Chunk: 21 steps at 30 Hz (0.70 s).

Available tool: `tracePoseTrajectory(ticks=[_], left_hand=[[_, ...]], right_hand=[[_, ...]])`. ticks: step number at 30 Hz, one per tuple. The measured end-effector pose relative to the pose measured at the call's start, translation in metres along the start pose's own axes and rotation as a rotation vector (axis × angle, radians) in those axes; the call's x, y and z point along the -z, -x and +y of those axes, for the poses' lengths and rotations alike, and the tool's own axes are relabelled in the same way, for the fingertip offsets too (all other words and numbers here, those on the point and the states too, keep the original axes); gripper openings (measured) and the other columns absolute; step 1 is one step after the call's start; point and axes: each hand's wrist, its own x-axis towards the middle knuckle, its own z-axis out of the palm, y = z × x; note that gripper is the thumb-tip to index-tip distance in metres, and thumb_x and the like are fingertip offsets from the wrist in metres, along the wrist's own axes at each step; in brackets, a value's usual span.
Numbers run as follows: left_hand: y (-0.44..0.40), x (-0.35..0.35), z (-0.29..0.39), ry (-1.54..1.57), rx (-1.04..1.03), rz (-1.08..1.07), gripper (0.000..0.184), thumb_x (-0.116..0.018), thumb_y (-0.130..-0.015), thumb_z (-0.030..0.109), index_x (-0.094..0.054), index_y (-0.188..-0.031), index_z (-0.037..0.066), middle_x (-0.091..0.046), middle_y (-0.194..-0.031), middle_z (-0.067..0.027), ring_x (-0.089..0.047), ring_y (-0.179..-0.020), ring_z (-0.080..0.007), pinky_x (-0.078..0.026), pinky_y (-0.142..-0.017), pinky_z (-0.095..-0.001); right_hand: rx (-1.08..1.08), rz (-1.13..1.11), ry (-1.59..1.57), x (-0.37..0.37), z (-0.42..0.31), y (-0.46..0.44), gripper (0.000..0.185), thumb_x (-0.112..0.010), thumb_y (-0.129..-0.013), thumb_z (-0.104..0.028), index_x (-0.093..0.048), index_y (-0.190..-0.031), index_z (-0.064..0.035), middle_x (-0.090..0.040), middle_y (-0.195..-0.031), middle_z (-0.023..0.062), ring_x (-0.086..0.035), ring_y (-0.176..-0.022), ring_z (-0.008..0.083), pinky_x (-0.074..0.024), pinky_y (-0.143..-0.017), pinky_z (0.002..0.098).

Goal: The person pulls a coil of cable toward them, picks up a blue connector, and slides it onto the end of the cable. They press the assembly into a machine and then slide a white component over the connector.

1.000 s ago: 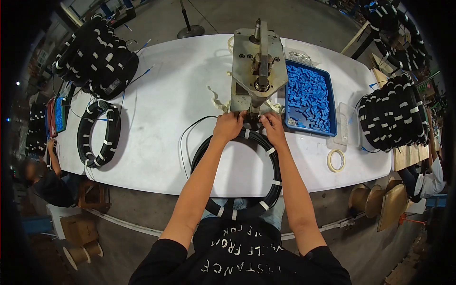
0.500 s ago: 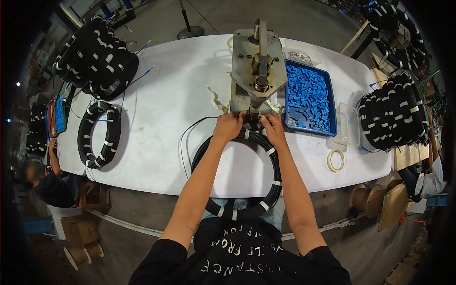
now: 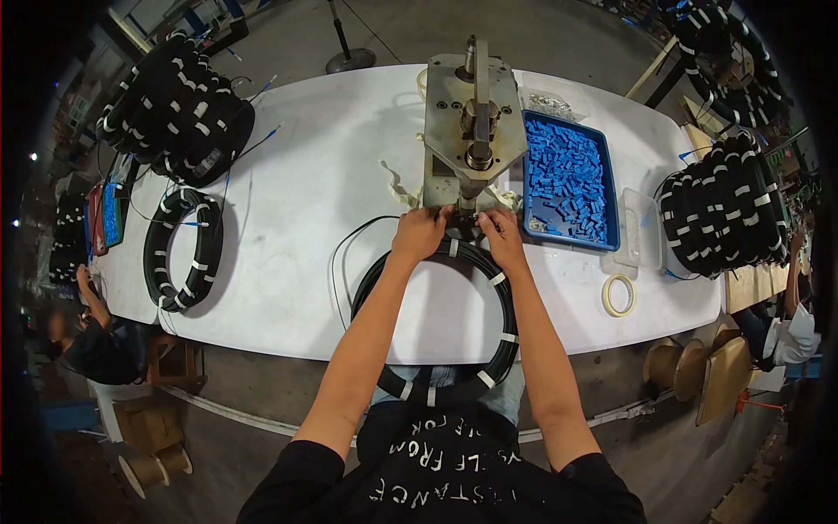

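Note:
At the foot of a metal bench press (image 3: 476, 109), my left hand (image 3: 421, 232) and my right hand (image 3: 504, 239) are close together with fingers pinched under its ram. A thin black cable (image 3: 353, 231) arcs from the left into my left hand. What my right fingertips pinch is too small and dark to make out. Below my hands, a black cable coil (image 3: 502, 349) bound with white tape lies partly on the table, its near side overhanging the edge by my lap. My left forearm covers part of it.
Right of the press stands a blue tray (image 3: 615, 201) of small blue parts, with a clear plastic box (image 3: 646, 231) and a tape roll (image 3: 618, 295). Stacked black coils (image 3: 179, 109) and a single coil (image 3: 183, 249) are left; more coils (image 3: 724, 210) are right. Another person (image 3: 96, 341) sits left.
My hands, the cable and the coil hold the same position. At the far left, the other person's arm has shifted slightly.

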Motion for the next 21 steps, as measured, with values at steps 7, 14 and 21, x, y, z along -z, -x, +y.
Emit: tracePoseTrajectory(ticks=[7,14,21], left_hand=[[-0.002,0.014,-0.001,0.444,0.229,-0.168,0.048,-0.055,-0.094,0.044,-0.069,-0.098,-0.002,-0.068,-0.082,-0.0223,-0.065,-0.081,-0.0410,-0.049,-0.072,-0.0444],[-0.001,0.013,0.001,0.337,0.110,-0.100,0.051,-0.055,-0.094,0.047,-0.068,-0.095,-0.002,-0.066,-0.075,-0.0227,-0.064,-0.077,-0.0413,-0.049,-0.070,-0.0452],[-0.004,0.004,-0.003,0.249,0.110,-0.079,0.056,-0.055,-0.094,0.050,-0.064,-0.092,-0.005,-0.065,-0.079,-0.0232,-0.061,-0.073,-0.0377,-0.047,-0.068,-0.0417]], right_hand=[[0.019,0.000,0.007,-0.001,0.003,-0.001,0.027,-0.058,-0.094,-0.028,-0.067,-0.087,-0.0036,-0.058,-0.094,0.0088,-0.045,-0.102,0.0277,-0.0368,-0.093,0.0365],[0.005,0.004,0.016,-0.001,0.003,-0.001,0.027,-0.056,-0.095,-0.028,-0.066,-0.089,-0.0037,-0.058,-0.095,0.0093,-0.045,-0.102,0.0280,-0.0362,-0.094,0.0373],[0.007,0.032,0.049,-0.004,0.004,-0.003,0.029,-0.055,-0.096,-0.030,-0.067,-0.093,-0.0030,-0.060,-0.099,0.0103,-0.046,-0.103,0.0301,-0.0361,-0.095,0.0391]])
